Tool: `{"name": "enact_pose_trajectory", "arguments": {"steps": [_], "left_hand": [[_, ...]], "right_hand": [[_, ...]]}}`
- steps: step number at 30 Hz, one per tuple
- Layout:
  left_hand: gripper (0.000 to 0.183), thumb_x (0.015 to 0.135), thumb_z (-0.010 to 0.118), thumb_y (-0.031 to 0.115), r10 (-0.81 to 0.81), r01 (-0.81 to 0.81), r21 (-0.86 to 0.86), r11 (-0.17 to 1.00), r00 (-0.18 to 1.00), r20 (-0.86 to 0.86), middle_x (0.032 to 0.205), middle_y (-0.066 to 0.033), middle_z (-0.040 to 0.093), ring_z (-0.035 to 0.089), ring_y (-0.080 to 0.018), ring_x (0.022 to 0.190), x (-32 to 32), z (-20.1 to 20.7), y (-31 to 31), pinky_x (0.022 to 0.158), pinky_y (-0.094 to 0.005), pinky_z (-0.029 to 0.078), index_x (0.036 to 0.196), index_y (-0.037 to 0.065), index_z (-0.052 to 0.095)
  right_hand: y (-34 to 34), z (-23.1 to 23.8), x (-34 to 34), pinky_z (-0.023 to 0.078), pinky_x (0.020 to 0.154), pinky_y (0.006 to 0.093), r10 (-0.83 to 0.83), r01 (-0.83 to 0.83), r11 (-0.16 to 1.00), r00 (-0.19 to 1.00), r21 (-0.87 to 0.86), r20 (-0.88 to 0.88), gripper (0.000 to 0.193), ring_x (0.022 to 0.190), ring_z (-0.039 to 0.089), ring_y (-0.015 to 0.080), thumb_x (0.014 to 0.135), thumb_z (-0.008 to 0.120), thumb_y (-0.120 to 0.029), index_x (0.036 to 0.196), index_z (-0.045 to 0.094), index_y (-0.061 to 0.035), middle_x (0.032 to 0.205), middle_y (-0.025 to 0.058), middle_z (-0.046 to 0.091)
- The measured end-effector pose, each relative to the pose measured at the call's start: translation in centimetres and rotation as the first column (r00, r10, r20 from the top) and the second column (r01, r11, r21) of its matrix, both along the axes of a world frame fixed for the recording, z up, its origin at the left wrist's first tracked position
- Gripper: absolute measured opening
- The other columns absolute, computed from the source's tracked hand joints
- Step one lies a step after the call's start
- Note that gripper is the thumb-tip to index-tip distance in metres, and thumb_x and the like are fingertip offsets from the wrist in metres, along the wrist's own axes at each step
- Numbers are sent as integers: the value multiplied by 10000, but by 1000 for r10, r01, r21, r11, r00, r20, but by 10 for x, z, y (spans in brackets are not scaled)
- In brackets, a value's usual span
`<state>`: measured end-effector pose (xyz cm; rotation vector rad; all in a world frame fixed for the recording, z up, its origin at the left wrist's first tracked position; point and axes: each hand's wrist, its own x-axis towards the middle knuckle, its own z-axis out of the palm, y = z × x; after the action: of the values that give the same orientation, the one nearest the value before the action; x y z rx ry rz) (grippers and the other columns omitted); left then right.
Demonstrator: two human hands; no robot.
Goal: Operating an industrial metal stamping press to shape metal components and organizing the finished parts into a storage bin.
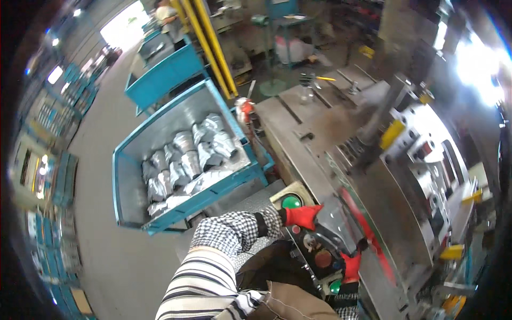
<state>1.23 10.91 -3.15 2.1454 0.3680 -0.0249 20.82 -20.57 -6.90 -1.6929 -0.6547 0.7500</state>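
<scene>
My left hand, in a red glove, is closed at the near left end of a curved grey sheet-metal part. My right hand, also red-gloved, grips the part's other end, lower right. The part lies between both hands along the front edge of the press table; motion blurs its outline. Close beside my left hand is a green push button on a pale box. A second green button sits next to my right hand, and a control panel with a red button lies below the part.
At left stands a blue-edged metal bin holding several formed silver parts. Behind it are another blue bin and yellow posts. A large die occupies the press at right. Far off, a person stands near the bins.
</scene>
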Motion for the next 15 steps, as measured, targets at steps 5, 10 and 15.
{"name": "enact_pose_trajectory", "arguments": {"steps": [5,10,15], "left_hand": [[1107,660,830,330,83,-82,-22,996,993,84,1415,-339,526,546,-434,1315,9,7,-8,1103,-457,465,1529,-121,312],[1040,666,813,296,172,-161,-147,976,983,62,1407,-325,537,543,-429,1317,-12,46,-14,1098,-453,466,1518,-96,364],[974,682,796,264,193,-177,-232,956,980,48,1438,-288,543,529,-412,1341,-64,100,-35,1132,-467,429,1512,-54,400]], "right_hand": [[-33,-67,30,506,1022,420,-125,136,951,991,-279,55,871,1184,629,323,686,950,-237,1397,543,59,1355,232,623],[-36,-37,13,526,983,414,-175,147,954,981,-261,-89,812,1129,658,317,718,913,-283,1375,571,50,1304,217,662],[-76,-20,-13,523,984,406,-173,135,951,978,-277,-120,754,1126,659,301,777,846,-295,1391,565,39,1305,204,664]]}}
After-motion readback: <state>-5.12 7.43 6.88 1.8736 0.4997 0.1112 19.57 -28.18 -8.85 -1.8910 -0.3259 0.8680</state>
